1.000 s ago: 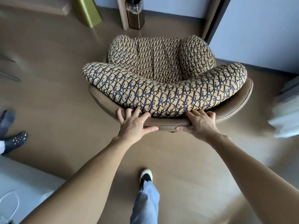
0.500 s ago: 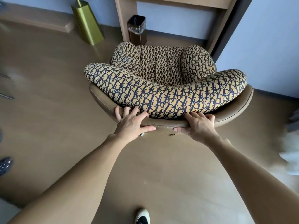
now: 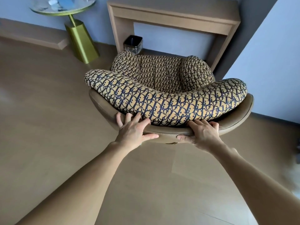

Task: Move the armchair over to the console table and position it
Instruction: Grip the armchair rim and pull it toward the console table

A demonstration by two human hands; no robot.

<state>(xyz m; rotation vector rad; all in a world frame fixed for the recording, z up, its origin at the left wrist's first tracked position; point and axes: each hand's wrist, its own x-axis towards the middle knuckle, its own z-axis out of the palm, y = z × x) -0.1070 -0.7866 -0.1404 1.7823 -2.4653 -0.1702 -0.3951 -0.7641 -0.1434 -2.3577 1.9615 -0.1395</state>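
Observation:
The armchair [image 3: 165, 101] has a brown leather shell and tan cushions printed with a dark pattern. I stand behind its backrest. My left hand [image 3: 134, 129] and my right hand [image 3: 203, 133] both grip the top rim of the shell, fingers over the edge and thumbs underneath. The seat faces a light wooden console table [image 3: 173, 18] against the blue wall, and the chair's front edge reaches the opening between the table's legs.
A small black waste bin [image 3: 133, 44] stands under the console by its left leg. A round glass side table on a gold base [image 3: 81, 41] stands to the left. A wall corner [image 3: 253, 46] juts in close on the right. Wooden floor lies behind and to the left.
The chair has slid forward toward the console table, whose top has come fully into view along with the gold side table. Both hands keep the same grip. My foot has left the view.

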